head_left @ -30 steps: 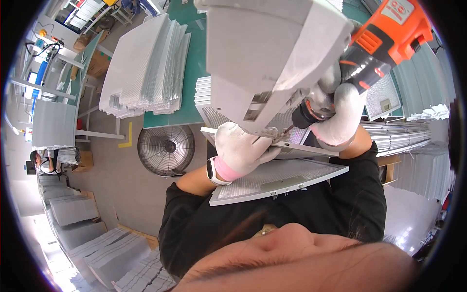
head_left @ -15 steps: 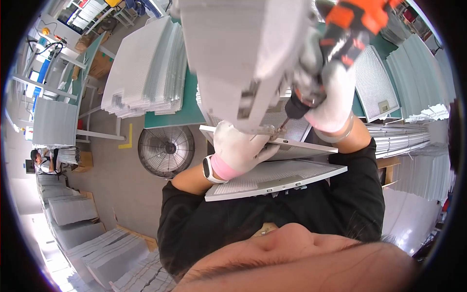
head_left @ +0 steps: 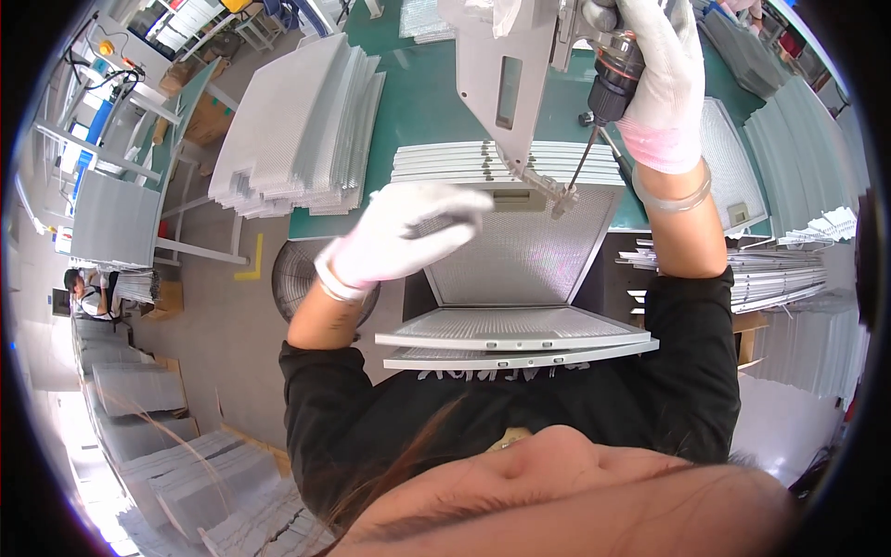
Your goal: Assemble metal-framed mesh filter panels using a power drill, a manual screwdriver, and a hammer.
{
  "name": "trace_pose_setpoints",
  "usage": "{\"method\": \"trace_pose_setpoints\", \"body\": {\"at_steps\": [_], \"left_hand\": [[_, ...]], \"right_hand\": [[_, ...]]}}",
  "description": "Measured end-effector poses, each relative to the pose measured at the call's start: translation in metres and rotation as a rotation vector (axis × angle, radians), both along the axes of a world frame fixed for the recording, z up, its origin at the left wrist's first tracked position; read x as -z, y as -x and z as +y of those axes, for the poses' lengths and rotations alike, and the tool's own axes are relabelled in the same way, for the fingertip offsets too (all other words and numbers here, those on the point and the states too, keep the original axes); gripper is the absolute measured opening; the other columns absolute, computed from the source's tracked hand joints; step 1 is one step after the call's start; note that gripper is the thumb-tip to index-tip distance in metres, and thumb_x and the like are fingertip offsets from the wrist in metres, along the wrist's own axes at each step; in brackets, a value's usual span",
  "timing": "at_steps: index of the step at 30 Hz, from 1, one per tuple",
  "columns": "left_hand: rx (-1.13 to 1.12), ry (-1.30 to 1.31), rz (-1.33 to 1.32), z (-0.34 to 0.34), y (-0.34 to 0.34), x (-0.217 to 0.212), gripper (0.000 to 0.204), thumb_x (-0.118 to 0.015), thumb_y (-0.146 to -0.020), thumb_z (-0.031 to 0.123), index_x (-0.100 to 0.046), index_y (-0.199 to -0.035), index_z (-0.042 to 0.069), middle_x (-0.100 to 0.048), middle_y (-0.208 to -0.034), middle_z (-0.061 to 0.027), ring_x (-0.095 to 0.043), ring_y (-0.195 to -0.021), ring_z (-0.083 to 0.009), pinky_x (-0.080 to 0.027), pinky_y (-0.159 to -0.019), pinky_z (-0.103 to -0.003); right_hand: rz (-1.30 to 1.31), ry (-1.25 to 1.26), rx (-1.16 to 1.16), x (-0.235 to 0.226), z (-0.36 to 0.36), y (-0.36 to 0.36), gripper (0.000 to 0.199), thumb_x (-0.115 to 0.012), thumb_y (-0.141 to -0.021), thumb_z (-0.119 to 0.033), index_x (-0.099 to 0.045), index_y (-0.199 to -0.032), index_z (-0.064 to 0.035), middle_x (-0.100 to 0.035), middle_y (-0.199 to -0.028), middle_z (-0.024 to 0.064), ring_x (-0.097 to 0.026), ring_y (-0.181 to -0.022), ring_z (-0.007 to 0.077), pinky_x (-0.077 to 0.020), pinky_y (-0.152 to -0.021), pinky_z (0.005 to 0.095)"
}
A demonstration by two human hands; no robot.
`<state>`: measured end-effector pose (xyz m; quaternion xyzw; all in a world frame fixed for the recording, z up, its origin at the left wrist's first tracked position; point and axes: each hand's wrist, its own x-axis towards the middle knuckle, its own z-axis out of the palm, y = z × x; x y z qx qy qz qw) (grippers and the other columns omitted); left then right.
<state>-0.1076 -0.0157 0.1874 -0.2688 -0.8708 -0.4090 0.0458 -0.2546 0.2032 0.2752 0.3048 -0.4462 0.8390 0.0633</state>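
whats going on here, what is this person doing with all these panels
A person in white gloves is working on mesh filter panels at a green table. The right hand grips a power screwdriver with its bit angled down at the far edge of the top panel, next to a grey bracket. The left hand hovers open over the panel's left side. More panels lie under it, and a big stack sits to the left.

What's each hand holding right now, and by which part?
Right hand grips the power screwdriver around its body. Left hand holds nothing, hovering open over the mesh filter panel.
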Motion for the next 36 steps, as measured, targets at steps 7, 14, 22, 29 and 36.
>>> {"method": "trace_pose_setpoints", "body": {"at_steps": [7, 14, 22, 29, 36], "left_hand": [[-0.455, 0.598, 0.503, 0.057, 0.026, 0.062, 0.048, -0.077, -0.073, 0.023, -0.063, -0.116, 0.007, -0.056, -0.128, -0.0148, -0.048, -0.127, -0.0335, -0.035, -0.107, -0.054], [-0.422, 0.414, 0.631, 0.081, -0.007, 0.048, 0.032, -0.08, -0.069, 0.02, -0.064, -0.095, 0.009, -0.063, -0.08, -0.0028, -0.059, -0.064, -0.0233, -0.045, -0.06, -0.038], [-0.48, 0.437, 0.557, 0.083, -0.008, 0.042, 0.03, -0.082, -0.07, 0.031, -0.059, -0.076, 0.013, -0.053, -0.06, -0.0016, -0.058, -0.053, -0.0215, -0.044, -0.05, -0.037], [-0.471, 0.436, 0.548, 0.082, -0.008, 0.045, 0.028, -0.08, -0.072, 0.032, -0.058, -0.072, 0.014, -0.052, -0.06, -0.0004, -0.059, -0.054, -0.0193, -0.046, -0.05, -0.036], [-0.409, 0.354, 0.565, 0.085, -0.006, 0.049, 0.03, -0.084, -0.066, 0.026, -0.057, -0.066, 0.014, -0.054, -0.059, -0.0002, -0.057, -0.051, -0.021, -0.043, -0.047, -0.036]], "right_hand": [[-0.005, 0.029, 0.001, -0.003, -0.008, -0.004, 0.02, -0.06, -0.097, -0.014, -0.054, -0.114, -0.006, -0.06, -0.089, 0.0019, -0.057, -0.073, 0.0081, -0.0466, -0.065, 0.0226], [0.223, 0.651, -0.782, 0.008, -0.024, 0.038, 0.018, -0.061, -0.098, -0.015, -0.055, -0.113, -0.006, -0.06, -0.089, 0.0027, -0.057, -0.073, 0.0086, -0.0473, -0.066, 0.0229], [0.38, 0.696, -0.967, 0.026, -0.039, 0.04, 0.021, -0.064, -0.096, -0.021, -0.056, -0.104, -0.0046, -0.058, -0.086, 0.0034, -0.055, -0.071, 0.0102, -0.0443, -0.063, 0.0231], [0.082, -0.024, 0.092, 0.027, -0.005, -0.01, 0.025, -0.054, -0.101, -0.023, -0.057, -0.115, -0.003, -0.066, -0.096, 0.0054, -0.063, -0.079, 0.0092, -0.0489, -0.067, 0.0232], [0.05, 0.001, -0.197, 0.041, -0.011, -0.039, 0.018, -0.057, -0.093, -0.016, -0.05, -0.101, -0.0025, -0.053, -0.085, 0.0049, -0.045, -0.064, 0.0068, -0.0364, -0.053, 0.0203]]}}
